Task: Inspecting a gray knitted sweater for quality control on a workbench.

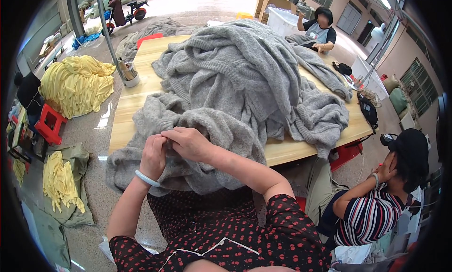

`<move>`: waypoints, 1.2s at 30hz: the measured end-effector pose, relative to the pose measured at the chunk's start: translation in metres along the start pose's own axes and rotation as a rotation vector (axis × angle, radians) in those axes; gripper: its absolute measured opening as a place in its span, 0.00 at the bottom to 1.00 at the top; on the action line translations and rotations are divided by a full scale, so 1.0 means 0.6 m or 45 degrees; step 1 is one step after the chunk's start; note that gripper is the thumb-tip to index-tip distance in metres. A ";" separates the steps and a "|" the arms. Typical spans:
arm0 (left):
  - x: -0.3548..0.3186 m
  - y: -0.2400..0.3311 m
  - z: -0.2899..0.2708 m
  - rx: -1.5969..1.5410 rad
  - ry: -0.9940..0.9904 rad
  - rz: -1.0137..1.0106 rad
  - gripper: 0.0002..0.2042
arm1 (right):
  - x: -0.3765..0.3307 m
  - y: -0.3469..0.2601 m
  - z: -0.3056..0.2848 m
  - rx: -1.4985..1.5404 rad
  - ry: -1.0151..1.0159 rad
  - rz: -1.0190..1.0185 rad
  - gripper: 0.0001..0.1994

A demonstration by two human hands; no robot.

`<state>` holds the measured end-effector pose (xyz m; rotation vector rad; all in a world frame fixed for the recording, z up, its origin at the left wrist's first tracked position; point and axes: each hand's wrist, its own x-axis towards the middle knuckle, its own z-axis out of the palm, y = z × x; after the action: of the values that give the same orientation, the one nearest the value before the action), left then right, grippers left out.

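A big heap of grey knitted garments [245,79] covers a pale wooden table [136,95]. One grey knit [155,114] hangs over the near edge toward my lap. My left hand [153,155], with a pale bangle on its wrist, pinches a fold of this knit. My right hand [188,142] lies against the left one, fingers closed on the same fold. Both forearms come up from a dark dress with red dots.
A person in a striped top [376,201] sits at my right. Another person [320,29] sits at the table's far end. Yellow garment piles [77,84] lie on the floor at left, beside a red stool [49,124]. A metal pole [109,32] stands at the table's left corner.
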<state>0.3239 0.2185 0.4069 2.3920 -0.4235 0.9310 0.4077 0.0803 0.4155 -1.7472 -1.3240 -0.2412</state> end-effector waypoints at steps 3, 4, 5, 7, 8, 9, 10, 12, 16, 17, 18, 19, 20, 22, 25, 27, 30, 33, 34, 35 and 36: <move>0.009 -0.007 0.001 -0.009 -0.007 0.025 0.08 | 0.006 0.013 -0.002 0.010 0.010 -0.064 0.10; 0.008 -0.008 -0.001 -0.007 -0.008 0.022 0.08 | 0.006 0.013 -0.003 0.019 -0.061 -0.037 0.09; 0.008 -0.010 -0.004 -0.028 -0.022 0.016 0.07 | 0.008 0.014 -0.004 0.028 -0.133 -0.013 0.09; 0.002 -0.012 -0.018 -0.021 -0.028 -0.015 0.07 | 0.016 0.012 0.004 0.046 -0.173 -0.033 0.09; -0.003 -0.010 -0.027 -0.013 -0.015 0.002 0.07 | 0.021 0.007 0.012 0.063 -0.217 -0.054 0.08; -0.008 -0.008 -0.037 0.008 0.004 0.010 0.07 | 0.024 0.002 0.014 0.131 -0.216 -0.025 0.09; -0.019 -0.013 -0.037 -0.002 0.046 0.024 0.09 | 0.027 -0.008 0.012 0.122 -0.261 0.033 0.09; -0.022 -0.033 -0.012 -0.036 0.085 0.078 0.10 | 0.022 0.001 0.001 0.142 -0.297 0.087 0.10; -0.006 -0.019 0.014 -0.055 0.049 0.151 0.11 | 0.013 0.006 -0.032 -0.128 -0.317 0.092 0.09; -0.007 -0.019 0.027 0.018 0.062 0.153 0.09 | 0.011 -0.007 -0.038 -0.176 -0.238 0.051 0.08; -0.001 -0.007 0.018 0.027 0.080 0.149 0.06 | 0.003 0.004 -0.037 -0.195 -0.198 0.060 0.07; -0.003 -0.001 0.023 0.119 0.129 0.110 0.04 | 0.011 -0.015 -0.042 -0.134 -0.246 0.053 0.07; -0.006 0.002 0.020 0.150 0.155 0.056 0.04 | 0.016 -0.013 -0.034 -0.105 -0.299 0.022 0.07; -0.008 0.000 0.012 0.225 0.186 0.008 0.04 | 0.025 -0.006 -0.026 -0.108 -0.275 -0.015 0.08; -0.002 0.001 0.022 0.265 0.217 0.013 0.04 | 0.027 -0.007 -0.029 -0.151 -0.253 -0.057 0.08; 0.011 0.003 0.030 0.279 0.238 0.019 0.04 | 0.020 0.008 -0.031 -0.254 -0.139 -0.103 0.08; 0.008 -0.004 0.024 0.434 0.285 0.053 0.04 | 0.035 0.003 -0.013 -0.281 -0.129 -0.083 0.08; 0.011 -0.004 0.018 0.219 0.507 -0.038 0.07 | 0.054 -0.010 -0.001 -0.281 -0.026 -0.120 0.09; 0.014 -0.002 0.020 0.219 0.531 -0.087 0.08 | 0.054 -0.007 0.000 -0.254 0.007 -0.103 0.08; 0.018 -0.003 0.023 0.267 0.563 -0.108 0.08 | 0.054 -0.002 0.005 -0.202 0.054 -0.087 0.06; 0.017 -0.002 0.027 0.241 0.554 -0.181 0.07 | 0.053 -0.001 0.011 -0.181 0.095 -0.075 0.05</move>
<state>0.3405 0.2093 0.4034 2.2540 -0.0003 1.4310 0.4179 0.1066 0.4317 -1.8002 -1.3328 -0.4397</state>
